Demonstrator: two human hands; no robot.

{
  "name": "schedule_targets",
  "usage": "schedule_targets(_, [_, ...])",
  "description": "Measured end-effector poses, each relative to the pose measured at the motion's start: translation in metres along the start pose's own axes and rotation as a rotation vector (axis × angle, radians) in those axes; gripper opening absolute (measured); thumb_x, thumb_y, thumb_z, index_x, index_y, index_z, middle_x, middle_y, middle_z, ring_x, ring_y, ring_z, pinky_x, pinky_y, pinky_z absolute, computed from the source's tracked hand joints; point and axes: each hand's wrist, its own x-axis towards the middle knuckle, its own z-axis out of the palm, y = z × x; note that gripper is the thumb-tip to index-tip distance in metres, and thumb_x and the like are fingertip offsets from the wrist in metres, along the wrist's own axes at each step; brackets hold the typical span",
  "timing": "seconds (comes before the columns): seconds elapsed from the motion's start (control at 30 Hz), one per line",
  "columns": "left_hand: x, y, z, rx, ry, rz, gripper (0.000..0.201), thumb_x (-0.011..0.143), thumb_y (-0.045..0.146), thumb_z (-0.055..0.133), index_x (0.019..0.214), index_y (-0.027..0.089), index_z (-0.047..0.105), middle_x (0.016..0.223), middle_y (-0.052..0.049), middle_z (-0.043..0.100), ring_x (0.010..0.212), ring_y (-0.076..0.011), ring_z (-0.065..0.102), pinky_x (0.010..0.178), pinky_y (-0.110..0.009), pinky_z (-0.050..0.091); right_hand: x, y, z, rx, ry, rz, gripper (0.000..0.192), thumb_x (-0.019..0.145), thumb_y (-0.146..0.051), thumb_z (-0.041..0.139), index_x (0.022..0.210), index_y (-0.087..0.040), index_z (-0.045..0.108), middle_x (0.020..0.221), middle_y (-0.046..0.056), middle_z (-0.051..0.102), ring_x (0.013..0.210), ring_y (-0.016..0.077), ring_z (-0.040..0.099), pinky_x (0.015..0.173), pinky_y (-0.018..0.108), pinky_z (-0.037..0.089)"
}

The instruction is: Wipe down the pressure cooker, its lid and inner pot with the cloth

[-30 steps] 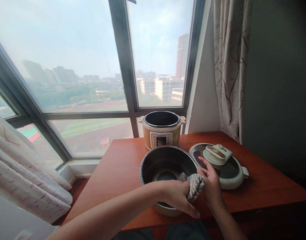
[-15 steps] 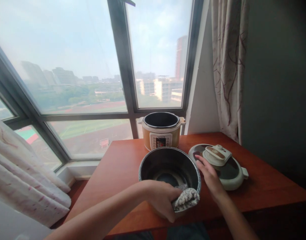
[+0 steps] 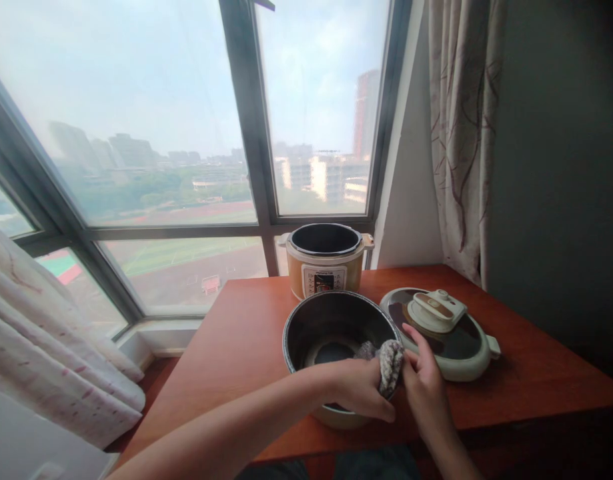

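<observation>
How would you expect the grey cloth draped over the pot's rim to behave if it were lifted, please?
The cloth looks soft and knitted, folding over the rim of the inner pot, so it would probably hang limp. Bunched between the left hand and right hand, it seems light and hardly slippery.

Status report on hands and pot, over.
Left hand grip shut on cloth at inner pot rim. Right hand steadies pot's right side. Lid lies just right; cooker base behind.
</observation>
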Motion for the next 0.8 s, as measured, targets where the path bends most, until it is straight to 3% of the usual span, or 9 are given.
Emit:
schedule_targets(0.2, [-0.011,-0.015,-0.012,0.028,-0.173,0.081,0.092,0.066,0.051,0.076,0.145,0.017,0.042,0.134,-0.016,0.061,0.121,-0.0381,0.060,0.099,-0.044,0.048,0.021,-0.004,-0.002,-0.058,0.024,-0.040,0.077,0.078,-0.043,0.065,0.146,-0.016,0.043,0.061,-0.006,0.054,0.053,0.0154,0.044,0.055,0.027,0.038])
schedule_targets(0.4, [-0.033,-0.041,-0.030,0.144,-0.380,0.122,0.081,0.064,0.045,0.081,0.134,0.018,0.052,0.127,-0.015,0.066,0.114,-0.0349,0.064,0.096,-0.040,0.049,0.038,-0.008,0.000,-0.098,-0.011,-0.058,0.079,0.074,-0.040,0.065,0.145,-0.013,0.044,0.056,-0.009,0.043,0.051,0.0130,0.034,0.053,0.027,0.031])
schedule_targets(0.53, [-0.038,-0.039,-0.033,0.244,-0.361,0.115,0.073,0.068,0.040,0.078,0.132,0.016,0.054,0.123,-0.018,0.068,0.109,-0.0351,0.066,0.091,-0.039,0.051,0.047,-0.005,0.003,-0.086,-0.023,-0.071,0.079,0.075,-0.043,0.067,0.144,-0.010,0.045,0.054,-0.010,0.043,0.050,0.0125,0.035,0.054,0.027,0.032])
schedule_targets(0.63, [-0.038,-0.031,-0.028,0.220,-0.300,0.077,0.068,0.069,0.042,0.075,0.130,0.020,0.055,0.119,-0.015,0.069,0.107,-0.0346,0.066,0.089,-0.040,0.051,0.048,-0.002,0.000,-0.055,0.019,-0.050,0.080,0.075,-0.050,0.069,0.141,-0.011,0.048,0.062,-0.004,0.058,0.057,0.0159,0.047,0.059,0.029,0.039])
schedule_targets(0.7, [-0.038,-0.025,-0.024,0.172,-0.241,0.020,0.068,0.068,0.044,0.075,0.129,0.022,0.057,0.117,-0.012,0.069,0.107,-0.0345,0.066,0.087,-0.040,0.052,0.043,-0.002,-0.003,-0.021,0.053,-0.024,0.079,0.075,-0.055,0.068,0.139,-0.012,0.050,0.069,0.000,0.064,0.063,0.0190,0.055,0.062,0.031,0.044])
schedule_targets(0.8, [-0.034,-0.017,-0.018,0.085,-0.134,-0.071,0.073,0.064,0.048,0.076,0.130,0.022,0.057,0.119,-0.012,0.068,0.107,-0.0353,0.066,0.088,-0.041,0.052,0.025,-0.002,-0.006,-0.010,0.078,0.009,0.077,0.079,-0.059,0.065,0.139,-0.015,0.050,0.064,-0.001,0.061,0.060,0.0201,0.055,0.057,0.030,0.043])
